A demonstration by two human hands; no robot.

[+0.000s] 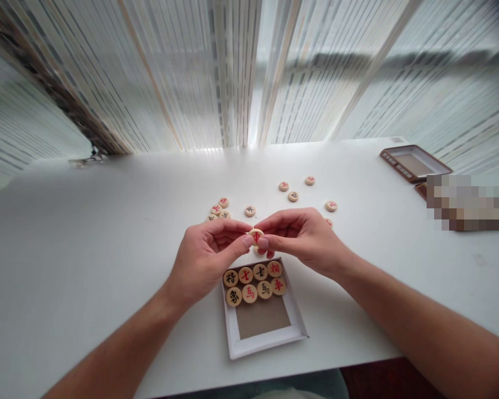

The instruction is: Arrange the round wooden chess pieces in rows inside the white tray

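Observation:
A round wooden piece with a red character (256, 237) is held upright between both hands, above the far edge of the tray. My left hand (210, 249) pinches its left side, and my right hand (301, 241) pinches its right side. Below them lies a white-rimmed tray (266, 344) with two rows of round pieces at its far end, some marked red and some black. The brown floor of its near part shows. Another piece, mostly hidden, is just behind the fingers.
Loose pieces lie beyond the hands: a cluster at the left (216, 209), a black-marked one (250, 210) and several to the right (293, 196). An open brown box (416, 162) stands at the table's right. A striped curtain (183, 72) hangs behind the white table (108, 233).

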